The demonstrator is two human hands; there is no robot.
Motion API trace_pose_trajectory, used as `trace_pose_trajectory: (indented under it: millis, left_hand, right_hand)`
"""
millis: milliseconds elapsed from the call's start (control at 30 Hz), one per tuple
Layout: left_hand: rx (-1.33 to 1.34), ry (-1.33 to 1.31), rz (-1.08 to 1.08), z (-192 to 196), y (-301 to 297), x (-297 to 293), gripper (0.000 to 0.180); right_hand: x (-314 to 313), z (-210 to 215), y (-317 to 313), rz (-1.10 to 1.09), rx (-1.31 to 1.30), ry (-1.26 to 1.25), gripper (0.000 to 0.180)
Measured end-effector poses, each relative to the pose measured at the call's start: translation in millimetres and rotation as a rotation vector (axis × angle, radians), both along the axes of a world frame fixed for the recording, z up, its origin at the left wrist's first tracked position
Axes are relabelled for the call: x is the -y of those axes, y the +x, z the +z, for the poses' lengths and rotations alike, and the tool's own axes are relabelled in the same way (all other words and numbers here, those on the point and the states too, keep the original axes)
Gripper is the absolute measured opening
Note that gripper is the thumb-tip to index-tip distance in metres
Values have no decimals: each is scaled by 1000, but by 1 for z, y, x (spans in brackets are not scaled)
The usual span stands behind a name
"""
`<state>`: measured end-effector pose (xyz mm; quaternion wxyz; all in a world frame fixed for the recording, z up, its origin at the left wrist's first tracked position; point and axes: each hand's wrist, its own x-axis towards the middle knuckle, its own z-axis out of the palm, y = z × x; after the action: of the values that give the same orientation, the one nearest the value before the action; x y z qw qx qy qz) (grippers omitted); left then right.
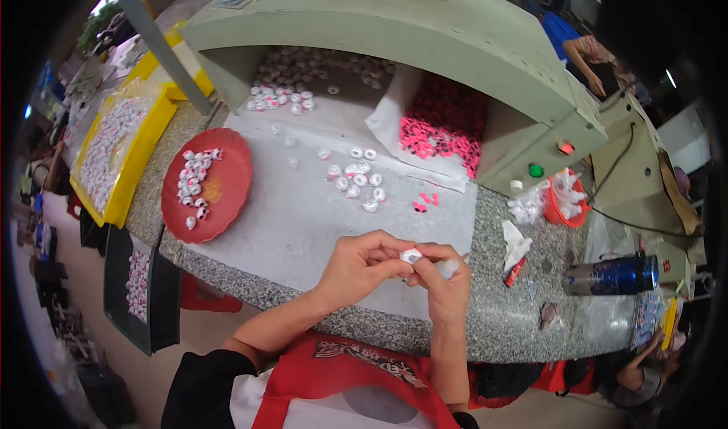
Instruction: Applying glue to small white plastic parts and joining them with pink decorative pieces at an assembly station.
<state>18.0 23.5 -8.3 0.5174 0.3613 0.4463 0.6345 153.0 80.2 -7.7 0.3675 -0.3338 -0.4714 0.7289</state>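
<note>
Close together above the near part of a white sheet (292, 224), my left hand (362, 266) and my right hand (446, 281) pinch one small white rounded piece (410, 256) between thumbs and fingertips. Something whitish and pale (449, 268) shows at my right hand's fingers; I cannot make out what it is. Beyond my hands lies a loose group of similar white pieces (360, 175), some with pink and dark marks. Beside them are several tiny pink pieces (426, 200). A red scalloped plate (239, 175) at the left carries more white pieces.
A pale green metal housing (379, 12) spans the back, with white pieces and pink pieces (447, 122) heaped inside. Yellow tray (125, 198) and dark bin (163, 315) stand left. Right are a red cup (557, 215), a red tube (516, 272) and a blue tumbler (613, 275).
</note>
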Motion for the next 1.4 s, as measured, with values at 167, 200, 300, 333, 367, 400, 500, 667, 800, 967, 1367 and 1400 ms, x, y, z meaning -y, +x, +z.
trace_pose_trajectory:
  millis: [167, 200, 300, 333, 367, 400, 500, 667, 800, 967, 1367, 1400]
  left_hand:
    - [4, -63, -4, -19, -8, 2, 21]
    - [-99, -23, 100, -27, -15, 3, 20]
    - [-694, -18, 681, -25, -94, 7, 22]
    - [-870, -36, 867, -12, -124, 13, 26]
    - [-1152, -48, 954, -16, -156, 21, 29]
    - [-1383, -187, 1033, -15, -173, 26, 30]
    - [-1561, -243, 1130, -33, -173, 3, 30]
    - [-1629, -157, 611, -86, -176, -35, 27]
    - [121, -77, 225, -26, -126, -38, 29]
    - [856, -38, -285, -8, -59, -13, 36]
    - [26, -39, -41, 30, -3, -1, 40]
    - [36, -17, -7, 31, -1, 0, 40]
  right_hand:
    - [6, -18, -10, -153, 93, 35, 9]
    - [6, -31, -11, -108, 138, 43, 12]
    - [11, -26, -23, -163, 144, -16, 16]
    - [9, -28, -20, -161, 142, -17, 16]
    - [5, -30, -16, -191, 145, -8, 19]
    - [3, -32, -15, -218, 145, -1, 22]
    - [-2, -34, -15, -188, 196, 63, 27]
    - [15, -23, -12, -158, 144, 154, 34]
    - [9, -22, 11, -249, 169, 202, 36]
    - [10, 23, 10, -255, -36, 197, 36]
    - [41, 46, 32, -645, 204, 570, 25]
    - [44, 45, 36, -590, 240, 618, 25]
